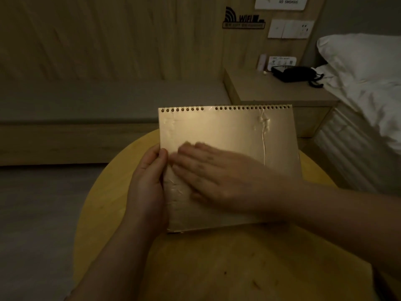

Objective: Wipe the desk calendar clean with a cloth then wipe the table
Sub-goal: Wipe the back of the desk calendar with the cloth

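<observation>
Floor: grey, dim, running along the left side below a low wooden ledge at the wall.
Bench: round, yellow wood, filling the lower middle; a few dark specks mark its near surface.
Left hand: clasped on the left edge of the calendar, thumb over the front face, fingers hidden behind it.
Calendar: held tilted up over the bench, spiral rings along its top edge, plain golden-brown back facing the camera; wrinkled clear tape runs down the left side and in a strip right of centre. Its lower edge sits close to the bench; contact cannot be told.
Right hand: flat and spread on the calendar's lower left face, fingertips blurred and nearly meeting the left thumb. No cloth shows under the palm; whether one is hidden there cannot be told.
Nightstand: behind the calendar, carrying a black telephone.
Bed: far right, with a white pillow.
</observation>
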